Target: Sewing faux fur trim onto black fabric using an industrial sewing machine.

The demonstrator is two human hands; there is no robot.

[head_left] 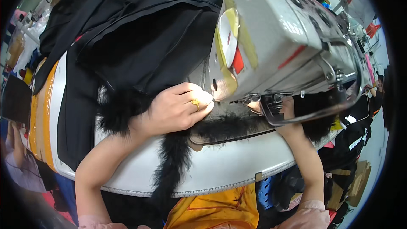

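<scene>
I see black fur trim [229,128] centre-frame, before the sewing machine [271,29]. Left hand [180,108], fingers bunched, likely steadies work; right hand [289,116] half hidden. Can't tell either grip's closure or hold.

We have free room along the front of the white worktop [241,161], between the hanging black fur strip [173,163] and our right forearm [308,161]. Beyond it the sewing machine [275,29] walls off the way; its bent metal guard [296,121] crosses before our right fingers [288,105], partly hiding them. On the left, heaped black fabric [140,46] fills the space past our left fingers [202,113].
</scene>
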